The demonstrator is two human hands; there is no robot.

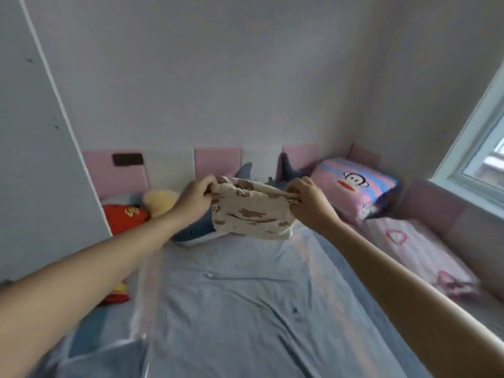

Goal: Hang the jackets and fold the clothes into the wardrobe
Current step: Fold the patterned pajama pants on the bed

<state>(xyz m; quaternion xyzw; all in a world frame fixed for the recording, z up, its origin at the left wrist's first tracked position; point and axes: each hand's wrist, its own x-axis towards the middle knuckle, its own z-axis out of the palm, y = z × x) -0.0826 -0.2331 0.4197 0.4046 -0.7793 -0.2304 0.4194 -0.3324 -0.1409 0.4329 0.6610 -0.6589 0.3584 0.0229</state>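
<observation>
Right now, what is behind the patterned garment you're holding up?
A blue shark plush lies behind the garment, on the bed: head at lower left, fin and tail above. Its middle is covered.

The scene is seen from one head-worn wide-angle camera, directed forward and down along the bed, quite near.

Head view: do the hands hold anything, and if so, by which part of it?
Yes. The left hand and the right hand pinch the cream patterned garment at its two upper corners; the rest hangs over the bed.
</observation>
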